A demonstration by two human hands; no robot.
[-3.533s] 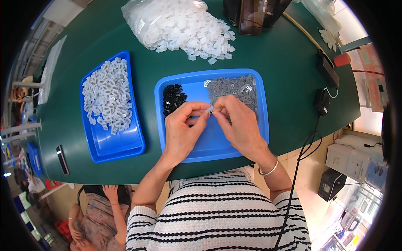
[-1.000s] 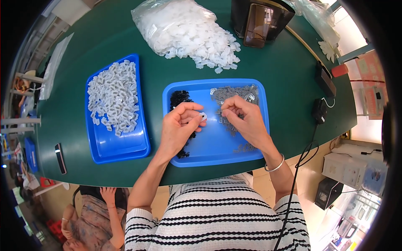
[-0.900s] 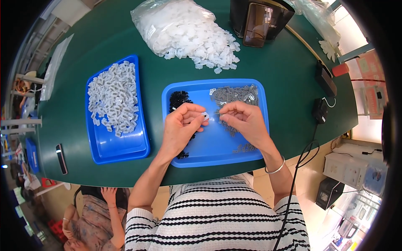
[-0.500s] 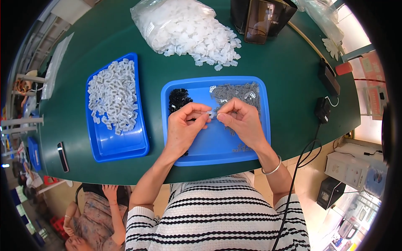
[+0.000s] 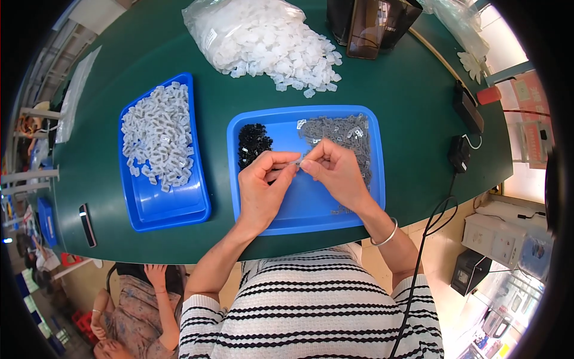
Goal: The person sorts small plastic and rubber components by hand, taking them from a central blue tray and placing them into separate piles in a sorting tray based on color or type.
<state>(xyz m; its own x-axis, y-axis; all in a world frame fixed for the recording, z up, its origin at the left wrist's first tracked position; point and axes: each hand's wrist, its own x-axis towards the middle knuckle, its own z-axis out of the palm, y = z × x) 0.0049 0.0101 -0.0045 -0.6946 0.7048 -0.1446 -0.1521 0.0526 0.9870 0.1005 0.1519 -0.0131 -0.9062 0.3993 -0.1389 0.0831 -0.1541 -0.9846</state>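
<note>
Over the middle of a blue tray, my left hand and my right hand meet at the fingertips. My left thumb and fingers pinch a small pale plastic piece, mostly covered by the fingers. The right thumb and forefinger close on the same spot; whether they grip a separate small part is hidden. Small black parts lie in the tray's left end, partly behind my left hand. Grey plastic parts fill its far right corner, and a few more lie near my right wrist.
Left of the tray stands a darker blue tray heaped with pale plastic pieces. A clear bag spills white pieces at the back, beside a black container. A phone and a power adapter lie on the green table; another person sits lower left.
My right hand has moved slightly left, so the fingertips of both hands now touch. The small gap between them has closed around the pale piece.
</note>
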